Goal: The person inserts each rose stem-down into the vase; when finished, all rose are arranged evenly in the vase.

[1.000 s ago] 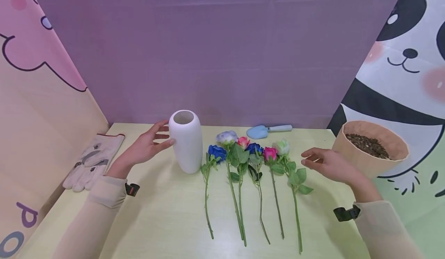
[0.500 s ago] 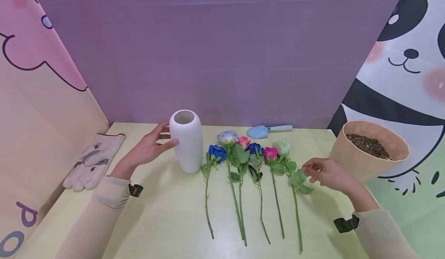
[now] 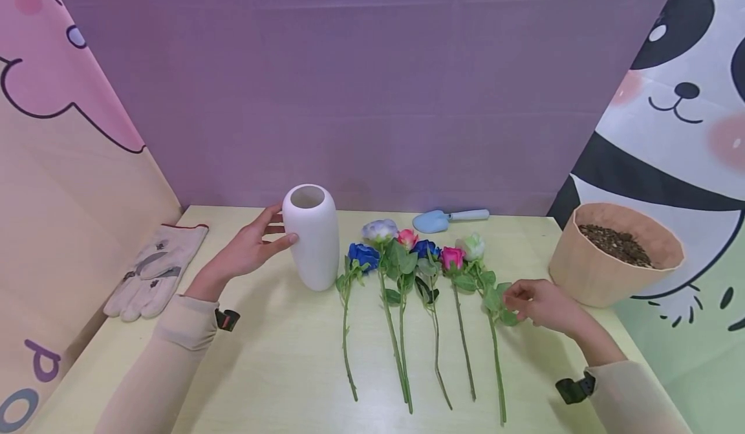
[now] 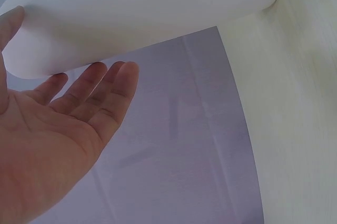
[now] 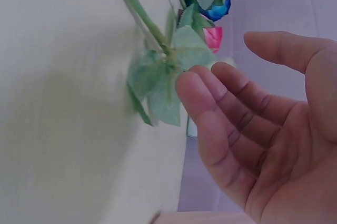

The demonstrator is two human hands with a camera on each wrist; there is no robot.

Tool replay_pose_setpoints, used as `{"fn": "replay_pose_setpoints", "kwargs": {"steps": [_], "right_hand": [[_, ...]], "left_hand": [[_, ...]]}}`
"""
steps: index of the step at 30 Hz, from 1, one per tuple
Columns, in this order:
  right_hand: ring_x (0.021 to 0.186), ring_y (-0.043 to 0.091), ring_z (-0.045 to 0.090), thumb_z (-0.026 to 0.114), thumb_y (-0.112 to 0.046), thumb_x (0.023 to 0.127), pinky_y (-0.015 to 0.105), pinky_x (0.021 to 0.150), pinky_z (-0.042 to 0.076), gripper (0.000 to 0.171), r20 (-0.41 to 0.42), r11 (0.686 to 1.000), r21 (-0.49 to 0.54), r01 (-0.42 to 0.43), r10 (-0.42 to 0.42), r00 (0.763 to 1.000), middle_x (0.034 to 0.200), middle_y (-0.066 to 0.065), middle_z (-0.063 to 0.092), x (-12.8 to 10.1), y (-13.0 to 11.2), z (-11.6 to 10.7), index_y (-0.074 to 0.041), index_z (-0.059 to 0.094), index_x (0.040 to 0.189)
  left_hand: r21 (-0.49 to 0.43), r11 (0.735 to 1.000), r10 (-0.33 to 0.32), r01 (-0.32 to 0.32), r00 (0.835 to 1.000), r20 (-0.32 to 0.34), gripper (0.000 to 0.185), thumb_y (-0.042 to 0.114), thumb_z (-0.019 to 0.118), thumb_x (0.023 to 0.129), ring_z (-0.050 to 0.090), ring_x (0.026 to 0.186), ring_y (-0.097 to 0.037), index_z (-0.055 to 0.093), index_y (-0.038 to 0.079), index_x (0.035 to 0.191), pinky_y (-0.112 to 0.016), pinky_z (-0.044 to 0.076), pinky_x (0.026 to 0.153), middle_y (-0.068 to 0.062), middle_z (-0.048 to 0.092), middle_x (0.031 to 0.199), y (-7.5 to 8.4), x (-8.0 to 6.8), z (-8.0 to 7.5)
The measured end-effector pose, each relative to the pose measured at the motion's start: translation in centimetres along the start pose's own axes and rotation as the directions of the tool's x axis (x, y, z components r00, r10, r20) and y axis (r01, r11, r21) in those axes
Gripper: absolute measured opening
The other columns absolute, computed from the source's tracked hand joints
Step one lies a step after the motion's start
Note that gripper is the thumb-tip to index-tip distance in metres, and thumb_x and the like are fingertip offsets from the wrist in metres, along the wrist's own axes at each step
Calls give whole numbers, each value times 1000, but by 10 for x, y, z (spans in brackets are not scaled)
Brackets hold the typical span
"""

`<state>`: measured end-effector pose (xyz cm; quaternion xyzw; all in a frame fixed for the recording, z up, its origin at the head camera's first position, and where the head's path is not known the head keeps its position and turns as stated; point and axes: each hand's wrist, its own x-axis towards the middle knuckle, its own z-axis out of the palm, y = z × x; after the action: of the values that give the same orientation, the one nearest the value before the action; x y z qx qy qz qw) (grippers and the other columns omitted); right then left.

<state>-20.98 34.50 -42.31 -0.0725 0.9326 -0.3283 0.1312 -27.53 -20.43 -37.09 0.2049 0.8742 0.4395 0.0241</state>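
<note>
The white vase [image 3: 311, 237] stands upright on the pale yellow table [image 3: 279, 356], its mouth open at the top; its inside is in shadow and I cannot tell what it holds. To the right of the vase, well apart from it at the table's edge, sits a tan pot [image 3: 611, 259] filled with dark, gritty soil [image 3: 617, 243].

The left hand [image 3: 247, 248] is spread wide against the vase's left side, fingers straight, the thumb tip touching the wall. Just right of the vase lie six flowers in a row, heads toward the back wall. The one farthest from the vase is the white-headed flower [image 3: 491, 304]; the right hand [image 3: 538, 303] has its fingertips at this flower's leaves, fingers loosely bent and apart, closed round nothing.

Behind the flowers, right of the vase, lies a light blue trowel [image 3: 448, 219]. Left of the vase, near the table's edge, lies a pair of pale work gloves [image 3: 154, 269]. A plain purple backdrop [image 3: 372, 85] rises behind the vase, with a pink cartoon panel [image 3: 64, 97] to its left and a panda panel [image 3: 681, 110] to its right.
</note>
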Motion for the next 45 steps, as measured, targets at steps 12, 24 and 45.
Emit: {"fn": "replay_pose_setpoints", "kwargs": {"steps": [12,24,45], "right_hand": [[71,16,65,62,-26,97,31,53,51,18,29,999,-12,-45,46,999,82,4,71,-2,12,19,-9,69,97],[62,15,62,66,-26,95,29,49,46,23,22,994,-52,-95,96,995,69,0,63,0,15,32,-10,66,79],[60,12,56,68,-24,93,24,53,38,21,-55,990,-103,-95,90,994,61,-3,61,5,13,43,-12,66,75]], "left_hand": [[2,1000,6,-6,1000,0,71,37,63,99,51,136,-37,23,24,157,-55,47,108,-13,49,148,0,-1,0],[4,1000,5,-5,1000,1,71,37,63,99,50,137,-37,24,24,157,-56,46,108,-12,48,148,1,0,0],[27,1000,2,-2,1000,-8,74,44,64,96,48,139,-35,25,26,157,-56,47,107,-10,47,148,-1,-1,-1]]}}
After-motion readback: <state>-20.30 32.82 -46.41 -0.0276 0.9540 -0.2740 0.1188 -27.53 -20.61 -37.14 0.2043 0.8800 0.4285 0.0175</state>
